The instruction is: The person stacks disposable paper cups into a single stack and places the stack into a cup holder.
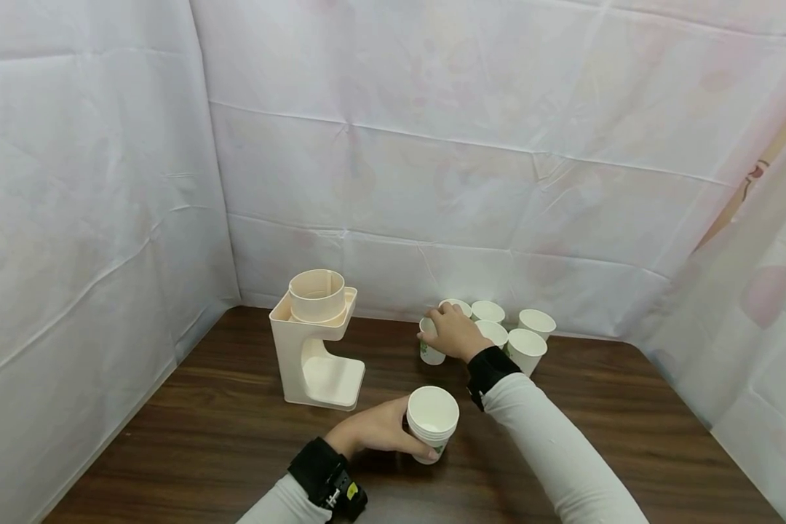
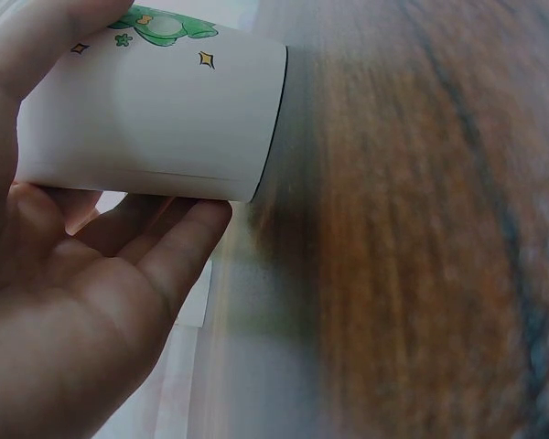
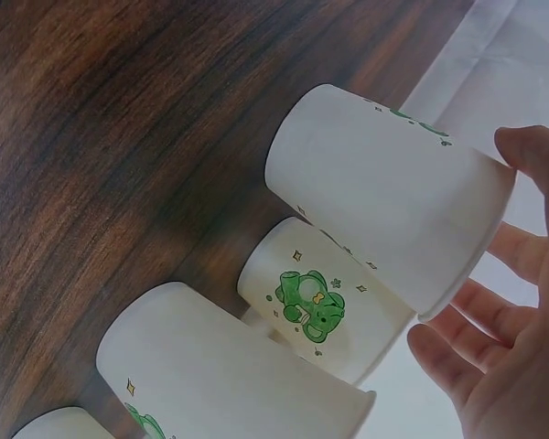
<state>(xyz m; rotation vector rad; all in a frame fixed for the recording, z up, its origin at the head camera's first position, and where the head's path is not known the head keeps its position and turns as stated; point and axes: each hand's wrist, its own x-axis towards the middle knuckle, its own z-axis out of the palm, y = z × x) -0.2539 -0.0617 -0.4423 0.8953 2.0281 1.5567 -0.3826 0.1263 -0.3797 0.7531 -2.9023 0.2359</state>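
l. hand (image 1: 386, 431) grips cup stack (image 1: 434, 429); r. hand (image 1: 456, 332), fingers loosely spread, is at rim cup (image 1: 432, 354) nr table's (image 1: 203, 422) back edge; only r. wrist cam shows full bear print (image 3: 313, 306).

White sleeves (image 1: 557, 451), black wristbands (image 1: 491, 371), yellow-marked black device (image 1: 347, 495) on the left.

Fitted with a dark wood-grain table (image 1: 196, 429), rounded at the far right corner. Backed beyond the far edge by a pale back cloth (image 1: 393, 175), creased in crossing folds, faintly blotched pink. Closed in along the left edge by a whitish side cloth (image 1: 92, 189), past the right edge by a printed cloth (image 1: 714, 327). Split between those last hangings at back and right by a slanting tan strip (image 1: 727, 218). Lit softly.
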